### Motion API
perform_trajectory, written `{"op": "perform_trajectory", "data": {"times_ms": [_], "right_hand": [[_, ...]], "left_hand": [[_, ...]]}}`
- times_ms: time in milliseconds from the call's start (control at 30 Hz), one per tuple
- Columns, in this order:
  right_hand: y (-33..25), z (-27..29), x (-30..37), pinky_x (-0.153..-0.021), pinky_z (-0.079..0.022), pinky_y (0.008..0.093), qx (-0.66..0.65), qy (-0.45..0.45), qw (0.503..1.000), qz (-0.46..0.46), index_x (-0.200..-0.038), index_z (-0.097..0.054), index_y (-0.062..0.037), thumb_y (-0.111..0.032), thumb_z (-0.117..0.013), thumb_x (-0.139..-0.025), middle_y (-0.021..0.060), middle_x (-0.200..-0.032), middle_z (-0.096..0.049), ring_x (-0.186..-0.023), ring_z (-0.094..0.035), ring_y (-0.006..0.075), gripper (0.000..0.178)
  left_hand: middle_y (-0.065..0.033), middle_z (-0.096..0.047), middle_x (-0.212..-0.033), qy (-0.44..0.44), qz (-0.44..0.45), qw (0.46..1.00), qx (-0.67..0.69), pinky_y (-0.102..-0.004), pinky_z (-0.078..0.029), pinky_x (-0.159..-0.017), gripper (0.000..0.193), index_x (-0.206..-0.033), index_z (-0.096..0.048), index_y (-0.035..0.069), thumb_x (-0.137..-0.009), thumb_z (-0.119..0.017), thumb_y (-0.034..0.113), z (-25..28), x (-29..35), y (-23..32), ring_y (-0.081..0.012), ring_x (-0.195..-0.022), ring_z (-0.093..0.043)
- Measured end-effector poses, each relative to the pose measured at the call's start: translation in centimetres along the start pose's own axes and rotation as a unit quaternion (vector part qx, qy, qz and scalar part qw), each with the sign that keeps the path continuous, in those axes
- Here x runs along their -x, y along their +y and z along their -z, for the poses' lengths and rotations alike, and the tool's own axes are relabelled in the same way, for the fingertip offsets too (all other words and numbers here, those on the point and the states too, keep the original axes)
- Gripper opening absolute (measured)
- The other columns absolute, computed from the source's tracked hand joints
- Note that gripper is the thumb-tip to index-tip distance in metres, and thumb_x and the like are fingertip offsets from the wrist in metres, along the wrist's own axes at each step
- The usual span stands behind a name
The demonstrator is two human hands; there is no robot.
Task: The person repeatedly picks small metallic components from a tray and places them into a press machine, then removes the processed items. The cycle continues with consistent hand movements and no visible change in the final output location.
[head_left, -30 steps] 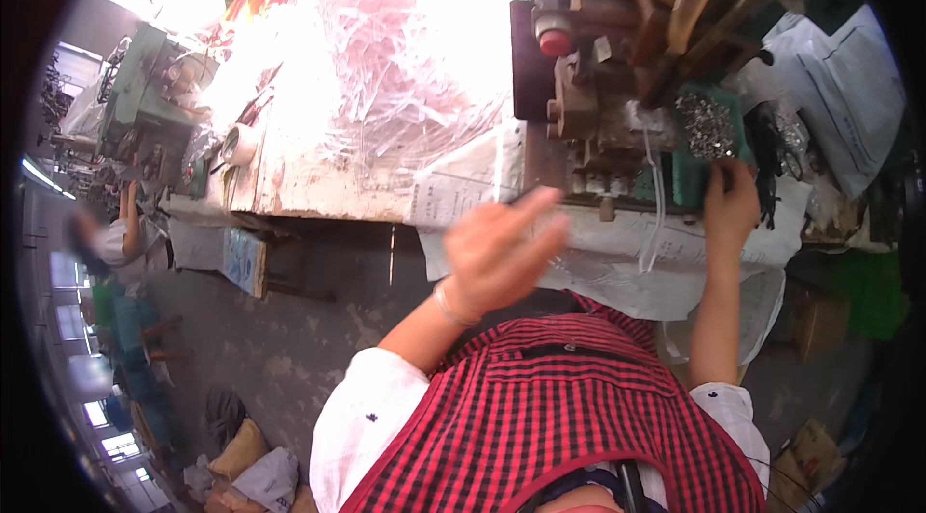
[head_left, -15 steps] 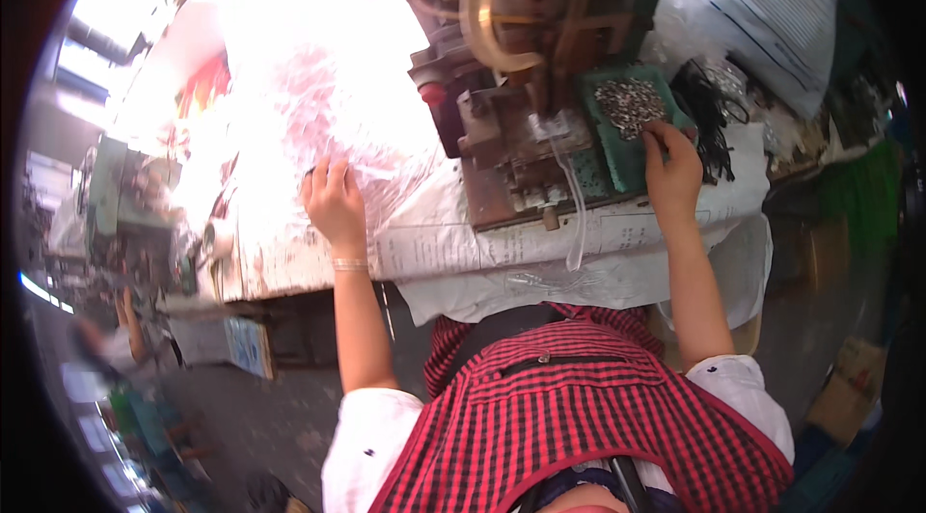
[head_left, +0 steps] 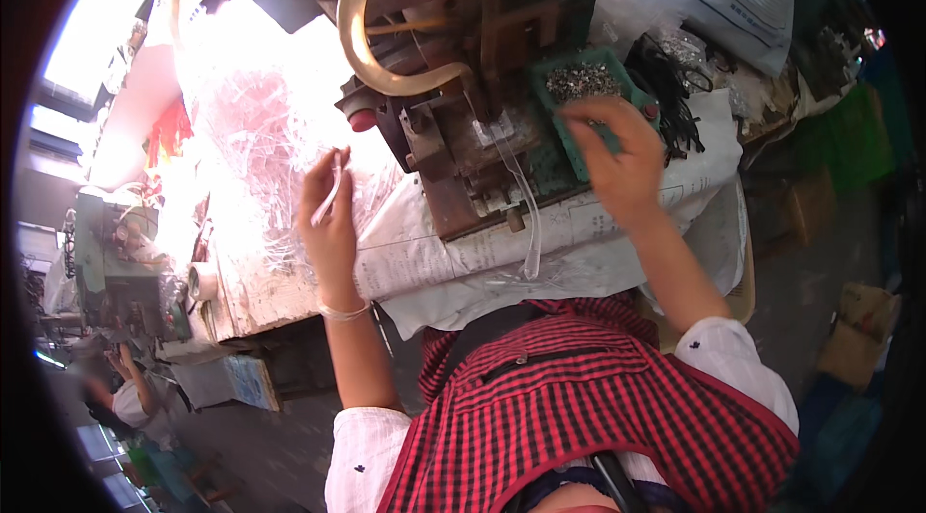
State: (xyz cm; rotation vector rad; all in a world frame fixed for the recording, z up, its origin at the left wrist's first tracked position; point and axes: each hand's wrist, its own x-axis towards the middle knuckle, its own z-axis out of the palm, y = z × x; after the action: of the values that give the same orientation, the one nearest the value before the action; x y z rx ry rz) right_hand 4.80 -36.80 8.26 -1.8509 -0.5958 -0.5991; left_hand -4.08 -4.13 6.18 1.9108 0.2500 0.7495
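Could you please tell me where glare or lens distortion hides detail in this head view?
In the head view, strong glare washes out the pile of clear strips beside the left hand; the right hand over the green tray is evenly lit; the fisheye bends the table edge, and the rim goes black.

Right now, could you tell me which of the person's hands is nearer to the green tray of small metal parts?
The right hand: it reaches over the green tray, fingers at its parts. The left hand is far off, holding a thin clear strip by the clear pile.
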Motion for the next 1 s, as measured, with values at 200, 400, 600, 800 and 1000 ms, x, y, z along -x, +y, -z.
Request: {"op": "perform_trajectory", "data": {"times_ms": [200,400,600,800,1000], "right_hand": [[-0.7,-5.9,-2.0,-0.084,-0.055,0.0334,-0.139,0.072,0.985,-0.072,-0.111,-0.070,-0.0035,-0.004,-0.077,-0.086,0.0101,-0.101,-0.075,-0.093,-0.073,0.0225,0.026],[-1.6,-5.8,-0.6,-0.096,-0.050,0.0267,-0.214,0.019,0.964,-0.154,-0.130,-0.059,-0.0002,0.001,-0.074,-0.091,0.0082,-0.108,-0.075,-0.104,-0.068,0.0134,0.041],[-4.6,-5.2,-2.0,-0.096,-0.051,0.0294,-0.303,-0.006,0.927,-0.220,-0.136,-0.055,0.0010,0.000,-0.072,-0.089,0.0107,-0.110,-0.074,-0.106,-0.070,0.0169,0.049],[-3.8,-1.1,-2.6,-0.105,-0.048,0.0348,-0.230,-0.107,0.954,-0.158,-0.145,-0.052,-0.0010,0.004,-0.066,-0.089,0.0125,-0.126,-0.068,-0.119,-0.065,0.0220,0.058],[10.3,2.5,-0.4,-0.096,-0.051,0.0322,-0.017,0.094,0.980,-0.173,-0.128,-0.066,-0.0057,-0.001,-0.067,-0.091,0.0106,-0.118,-0.072,-0.111,-0.068,0.0199,0.038]], "left_hand": [[-0.0055,-0.073,-0.080,0.038,0.050,0.998,0.015,-0.0213,-0.044,-0.055,0.022,-0.097,-0.074,0.000,-0.104,-0.067,0.020,-2.3,2.2,-4.0,-0.0068,-0.063,-0.061],[-0.0115,-0.076,-0.096,0.089,0.052,0.982,0.160,-0.0204,-0.051,-0.058,0.010,-0.109,-0.065,0.000,-0.103,-0.066,0.009,-2.3,3.2,-1.7,-0.0095,-0.076,-0.068],[-0.0207,-0.075,-0.101,0.062,-0.277,0.956,0.075,-0.0284,-0.060,-0.067,0.022,-0.109,-0.065,-0.002,-0.090,-0.076,-0.004,-4.3,3.6,9.6,-0.0212,-0.082,-0.072],[-0.0117,-0.075,-0.103,-0.083,-0.476,0.865,-0.131,-0.0293,-0.054,-0.060,0.023,-0.095,-0.075,0.004,-0.075,-0.086,0.007,-8.4,3.2,10.6,-0.0189,-0.071,-0.069],[-0.0100,-0.077,-0.099,-0.066,-0.502,0.855,-0.118,-0.0266,-0.055,-0.055,0.028,-0.096,-0.073,0.006,-0.072,-0.089,0.003,-10.4,3.4,8.5,-0.0161,-0.065,-0.069]]}}
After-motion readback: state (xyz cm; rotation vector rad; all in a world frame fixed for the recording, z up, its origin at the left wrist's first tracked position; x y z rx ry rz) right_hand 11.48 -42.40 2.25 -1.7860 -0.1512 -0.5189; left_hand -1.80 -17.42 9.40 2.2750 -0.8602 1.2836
